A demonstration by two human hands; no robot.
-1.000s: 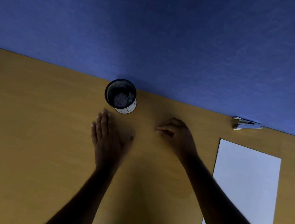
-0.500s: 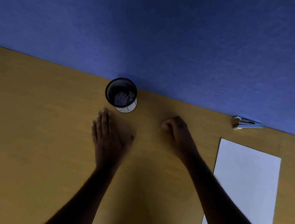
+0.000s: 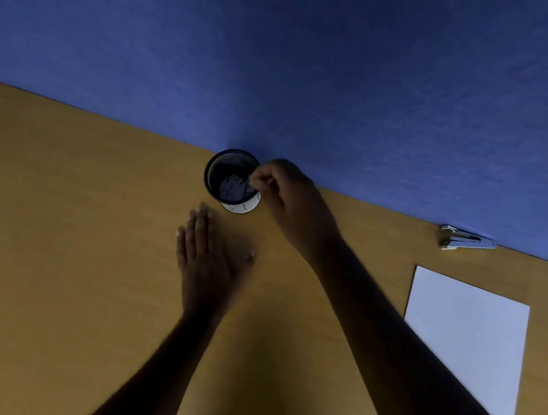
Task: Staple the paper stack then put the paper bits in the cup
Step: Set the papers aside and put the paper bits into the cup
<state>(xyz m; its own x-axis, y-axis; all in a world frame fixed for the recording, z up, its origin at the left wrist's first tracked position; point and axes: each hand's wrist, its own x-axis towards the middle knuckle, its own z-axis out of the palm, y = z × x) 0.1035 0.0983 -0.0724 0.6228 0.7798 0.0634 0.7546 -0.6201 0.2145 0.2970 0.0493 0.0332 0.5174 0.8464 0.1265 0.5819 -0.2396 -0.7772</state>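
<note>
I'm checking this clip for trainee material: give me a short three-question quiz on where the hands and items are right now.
1. True or false: the left hand lies flat on the table.
2. The right hand has its pinched fingertips: A) on the stapler, B) over the cup, C) on the paper stack.
3. Fill in: the stapler lies at the table's far edge, against the blue ____.

Key: 1 true; 2 B; 3 wall.
</note>
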